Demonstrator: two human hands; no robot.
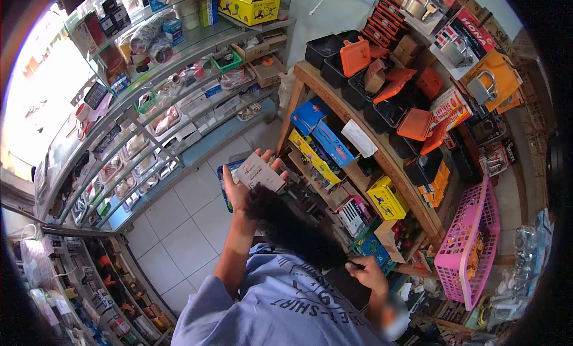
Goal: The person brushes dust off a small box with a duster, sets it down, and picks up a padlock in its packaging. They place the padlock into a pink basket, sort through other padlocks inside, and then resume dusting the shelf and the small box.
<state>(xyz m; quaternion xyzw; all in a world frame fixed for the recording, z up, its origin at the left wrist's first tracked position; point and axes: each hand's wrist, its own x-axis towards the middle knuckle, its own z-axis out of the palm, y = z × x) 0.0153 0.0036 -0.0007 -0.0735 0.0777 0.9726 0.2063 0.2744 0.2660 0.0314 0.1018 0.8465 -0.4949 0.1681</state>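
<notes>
In my left hand, raised in front of me, is a small pale grey printed box, with thumb on one side and fingertips round the other. My right hand is closed at the lower end of a black feather duster, its handle mostly hidden in the fist. The duster's fluffy tip reaches up to the left wrist and overlaps the lower edge of the box. Behind the left hand, a blue-rimmed tray shows in part.
To the right, a wooden shelf carries black bins with orange lids. A pink basket stands at its near end. Glass display shelves curve along the left, above a tiled floor. Padlocks hang upper right.
</notes>
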